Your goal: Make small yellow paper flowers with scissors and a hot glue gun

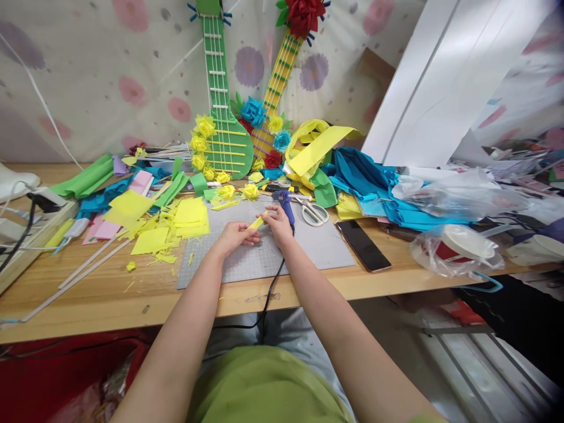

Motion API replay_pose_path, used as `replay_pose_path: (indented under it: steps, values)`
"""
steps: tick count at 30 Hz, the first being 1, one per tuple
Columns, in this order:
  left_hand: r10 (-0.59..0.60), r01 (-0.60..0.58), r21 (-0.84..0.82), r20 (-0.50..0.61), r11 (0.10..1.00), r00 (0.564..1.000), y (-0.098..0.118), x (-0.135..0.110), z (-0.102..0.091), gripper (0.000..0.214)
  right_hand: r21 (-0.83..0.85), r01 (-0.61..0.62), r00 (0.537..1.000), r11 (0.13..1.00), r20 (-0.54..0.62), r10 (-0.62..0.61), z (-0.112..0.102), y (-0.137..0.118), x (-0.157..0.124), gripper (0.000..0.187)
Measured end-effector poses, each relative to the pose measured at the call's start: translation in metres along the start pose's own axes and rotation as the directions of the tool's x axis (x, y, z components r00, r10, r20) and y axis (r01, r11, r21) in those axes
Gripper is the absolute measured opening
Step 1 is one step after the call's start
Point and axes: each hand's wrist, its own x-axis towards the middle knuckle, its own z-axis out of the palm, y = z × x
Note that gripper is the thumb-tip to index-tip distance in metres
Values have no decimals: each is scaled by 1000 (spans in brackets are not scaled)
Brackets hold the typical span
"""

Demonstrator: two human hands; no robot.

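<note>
Between my two hands, above the grey cutting mat, is a narrow strip of yellow paper. My left hand pinches its lower left end. At the upper right end, the fingers of my right hand close on the same strip. Just behind my right hand stands a blue hot glue gun, its black cord running down over the mat. White-handled scissors lie to the right of it. Two yellow paper flowers rest at the mat's back edge.
Yellow paper squares are stacked left of the mat. A phone lies to the right, near a plastic-wrapped cup. Blue crepe paper is heaped behind. A green paper-covered instrument model leans at the back.
</note>
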Motion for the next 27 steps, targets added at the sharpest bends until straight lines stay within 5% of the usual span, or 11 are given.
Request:
replay_pose_path:
  steps: [15,23,27]
  values:
    - [-15,15,37,4,999,1000,-2,0,-2,20,-13,45,998,999,-31,-45,0,-3,-2,24]
    - [-67,59,62,129,996,989,18,-6,-3,43,-86,74,996,994,-51,-78,3,-1,-1,22]
    - [-88,82,92,69,992,994,26,4,4,40,-77,75,996,994,-39,-79,3,0,0,21]
